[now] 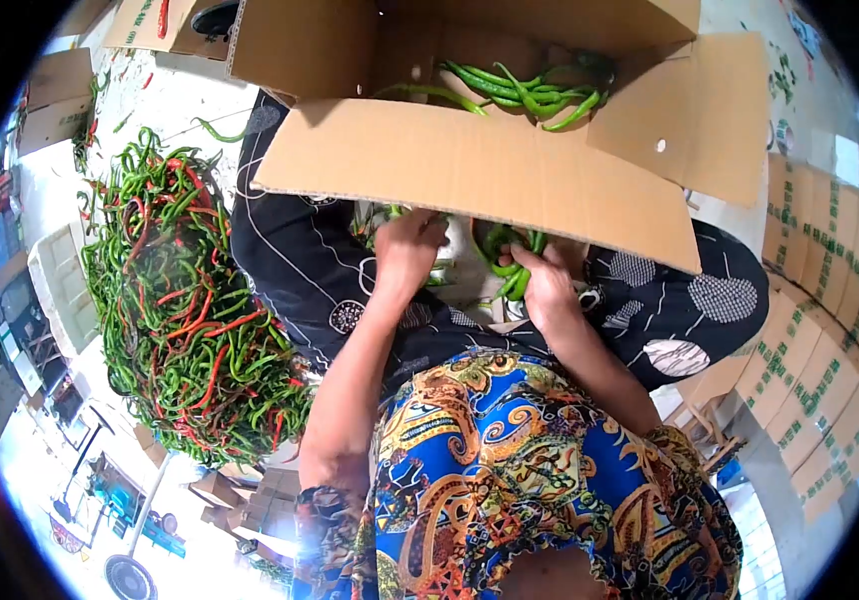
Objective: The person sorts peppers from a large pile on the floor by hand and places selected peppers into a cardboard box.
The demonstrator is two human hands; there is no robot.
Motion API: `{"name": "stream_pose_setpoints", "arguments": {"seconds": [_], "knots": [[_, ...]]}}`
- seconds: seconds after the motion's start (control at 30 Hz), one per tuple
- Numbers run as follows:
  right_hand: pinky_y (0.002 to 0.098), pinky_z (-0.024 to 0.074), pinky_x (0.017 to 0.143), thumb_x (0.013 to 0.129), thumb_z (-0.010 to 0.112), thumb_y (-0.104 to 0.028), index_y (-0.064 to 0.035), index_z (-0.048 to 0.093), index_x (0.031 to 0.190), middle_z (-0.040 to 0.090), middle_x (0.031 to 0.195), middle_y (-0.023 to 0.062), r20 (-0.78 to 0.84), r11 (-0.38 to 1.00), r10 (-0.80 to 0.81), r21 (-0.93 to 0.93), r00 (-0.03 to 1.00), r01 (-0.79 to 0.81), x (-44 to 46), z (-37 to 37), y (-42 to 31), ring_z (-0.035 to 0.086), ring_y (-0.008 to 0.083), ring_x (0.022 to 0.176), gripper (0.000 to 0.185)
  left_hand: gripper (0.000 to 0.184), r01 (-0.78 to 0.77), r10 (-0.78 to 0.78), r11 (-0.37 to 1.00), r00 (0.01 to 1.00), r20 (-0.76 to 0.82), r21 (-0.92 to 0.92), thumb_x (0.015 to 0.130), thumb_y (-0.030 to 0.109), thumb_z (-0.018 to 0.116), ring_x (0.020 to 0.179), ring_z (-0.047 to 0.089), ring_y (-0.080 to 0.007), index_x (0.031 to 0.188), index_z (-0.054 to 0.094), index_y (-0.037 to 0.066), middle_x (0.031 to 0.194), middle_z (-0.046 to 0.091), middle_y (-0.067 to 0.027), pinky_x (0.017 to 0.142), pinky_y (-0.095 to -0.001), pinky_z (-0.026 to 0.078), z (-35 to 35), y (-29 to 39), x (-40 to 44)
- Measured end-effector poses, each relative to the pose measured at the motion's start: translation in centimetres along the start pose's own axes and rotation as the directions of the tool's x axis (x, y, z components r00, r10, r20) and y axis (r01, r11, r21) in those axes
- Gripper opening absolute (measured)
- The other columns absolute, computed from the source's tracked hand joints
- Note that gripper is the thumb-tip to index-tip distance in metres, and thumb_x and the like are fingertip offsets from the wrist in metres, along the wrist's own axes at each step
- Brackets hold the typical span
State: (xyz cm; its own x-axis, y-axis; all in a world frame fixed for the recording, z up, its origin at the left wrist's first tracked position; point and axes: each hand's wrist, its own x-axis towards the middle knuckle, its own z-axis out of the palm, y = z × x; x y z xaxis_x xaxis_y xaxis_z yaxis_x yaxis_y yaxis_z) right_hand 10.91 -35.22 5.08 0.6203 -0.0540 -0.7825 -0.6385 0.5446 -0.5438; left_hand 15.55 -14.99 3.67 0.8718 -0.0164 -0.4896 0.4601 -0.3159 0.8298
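Note:
Below the flap of an open cardboard box (470, 150), my right hand (546, 280) is closed round a small bunch of green chili peppers (515, 282). My left hand (410, 250) is a closed fist a little to the left. A bit of green chili pepper (396, 211) pokes out at its fingers, partly hidden by the flap. Loose green chilies lie on the floor between my legs, near both hands. Inside the box, several long green chilies (530, 92) rest together. The flap hides part of the ground beyond my fingers.
A large heap of mixed green and red chilies (185, 310) lies on the floor to my left. Printed cardboard cartons (800, 370) are stacked at the right. Another carton (155, 25) stands at the top left. A standing fan (132, 577) is at the lower left.

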Motion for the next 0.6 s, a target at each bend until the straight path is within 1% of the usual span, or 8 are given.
{"name": "stream_pose_setpoints", "arguments": {"seconds": [0.03, 0.07, 0.13, 0.2, 0.23, 0.33, 0.43, 0.6], "knots": [[0.0330, 0.0512, 0.077, 0.089, 0.058, -0.004, -0.0042, 0.054, 0.115, 0.062, 0.096, 0.0084, 0.026, 0.999, 0.016, 0.032, 1.000, -0.017, 0.1, 0.3, -0.1, 0.062, 0.0205, 0.085, 0.026, 0.025, -0.101, 0.102, 0.976, 0.995, 0.004, 0.192, 0.080, 0.014, 0.060, 0.074, 0.069, -0.0310, 0.099, 0.068, -0.001, 0.080, 0.068, -0.0200, 0.068, -0.0379, 0.052, -1.2, 3.3, -2.1], [0.0334, 0.0514, 0.078, 0.090, 0.056, -0.003, -0.0043, 0.052, 0.117, 0.063, 0.098, 0.0091, 0.053, 0.998, 0.033, 0.060, 0.998, -0.036, -0.1, 0.9, -0.3, 0.062, 0.0206, 0.085, 0.027, 0.024, -0.036, 0.038, 0.980, 0.999, -0.004, 0.197, 0.081, 0.012, 0.061, 0.073, 0.069, -0.0309, 0.100, 0.068, -0.001, 0.080, 0.068, -0.0198, 0.066, -0.0368, 0.052, -1.7, 5.7, -4.1], [0.0348, 0.0501, 0.085, 0.091, 0.053, -0.003, -0.0039, 0.050, 0.121, 0.061, 0.108, 0.0104, 0.204, 0.988, 0.062, 0.124, 0.977, -0.089, -1.0, 1.5, -0.7, 0.061, 0.0208, 0.093, 0.030, 0.024, -0.002, 0.001, 0.997, 1.000, 0.014, 0.078, 0.086, 0.011, 0.061, 0.074, 0.067, -0.0167, 0.106, 0.067, 0.000, 0.078, 0.069, -0.0144, 0.069, -0.0302, 0.051, -1.6, 5.8, -7.1], [0.0359, 0.0466, 0.093, 0.092, 0.051, -0.005, -0.0023, 0.049, 0.125, 0.060, 0.110, 0.0100, 0.316, 0.984, 0.061, 0.142, 0.947, -0.111, -2.0, 3.0, -1.5, 0.058, 0.0211, 0.101, 0.033, 0.023, -0.032, 0.030, 0.995, 0.999, 0.020, 0.095, 0.087, 0.012, 0.061, 0.071, 0.067, -0.0173, 0.107, 0.066, 0.000, 0.078, 0.070, -0.0130, 0.068, -0.0288, 0.051, -1.6, 7.1, -9.1], [0.0365, 0.0436, 0.097, 0.093, 0.050, -0.007, 0.0008, 0.046, 0.128, 0.060, 0.110, 0.0100, 0.383, 0.989, 0.057, 0.106, 0.922, -0.105, -2.5, 3.6, -2.3, 0.057, 0.0216, 0.105, 0.036, 0.020, -0.078, 0.079, 0.995, 0.997, -0.014, 0.063, 0.084, 0.008, 0.063, 0.071, 0.068, -0.0303, 0.102, 0.066, -0.001, 0.077, 0.066, -0.0202, 0.065, -0.0351, 0.052, -1.3, 6.9, -9.7], [0.0339, 0.0436, 0.096, 0.090, 0.054, -0.008, 0.0031, 0.046, 0.128, 0.058, 0.112, 0.0095, 0.510, 0.998, 0.027, 0.041, 0.860, -0.056, -3.8, 4.8, -3.8, 0.056, 0.0182, 0.103, 0.040, 0.020, -0.234, 0.243, 0.967, 0.966, -0.090, 0.102, 0.083, 0.006, 0.063, 0.069, 0.067, -0.0324, 0.102, 0.065, -0.001, 0.078, 0.066, -0.0203, 0.062, -0.0359, 0.052, -0.8, 7.2, -11.0], [0.0339, 0.0411, 0.099, 0.088, 0.058, -0.009, 0.0025, 0.038, 0.135, 0.055, 0.121, 0.0100, 0.635, 0.998, -0.024, 0.059, 0.772, -0.018, -4.6, 5.6, -4.9, 0.054, 0.0176, 0.110, 0.052, 0.022, -0.318, 0.357, 0.920, 0.921, -0.154, 0.230, 0.085, 0.005, 0.063, 0.064, 0.066, -0.0251, 0.107, 0.064, -0.001, 0.076, 0.065, -0.0185, 0.059, -0.0313, 0.050, -0.9, 7.5, -11.9], [0.0271, 0.0429, 0.093, 0.091, 0.058, -0.009, -0.0004, 0.044, 0.131, 0.055, 0.115, 0.0059, 0.560, 0.997, -0.058, -0.014, 0.827, 0.079, -6.3, 8.0, -5.3, 0.053, 0.0131, 0.102, 0.044, 0.020, -0.340, 0.368, 0.917, 0.923, -0.112, 0.209, 0.084, 0.005, 0.065, 0.066, 0.066, -0.0294, 0.102, 0.063, -0.002, 0.079, 0.065, -0.0187, 0.059, -0.0341, 0.051, -1.8, 8.4, -12.8]]}}
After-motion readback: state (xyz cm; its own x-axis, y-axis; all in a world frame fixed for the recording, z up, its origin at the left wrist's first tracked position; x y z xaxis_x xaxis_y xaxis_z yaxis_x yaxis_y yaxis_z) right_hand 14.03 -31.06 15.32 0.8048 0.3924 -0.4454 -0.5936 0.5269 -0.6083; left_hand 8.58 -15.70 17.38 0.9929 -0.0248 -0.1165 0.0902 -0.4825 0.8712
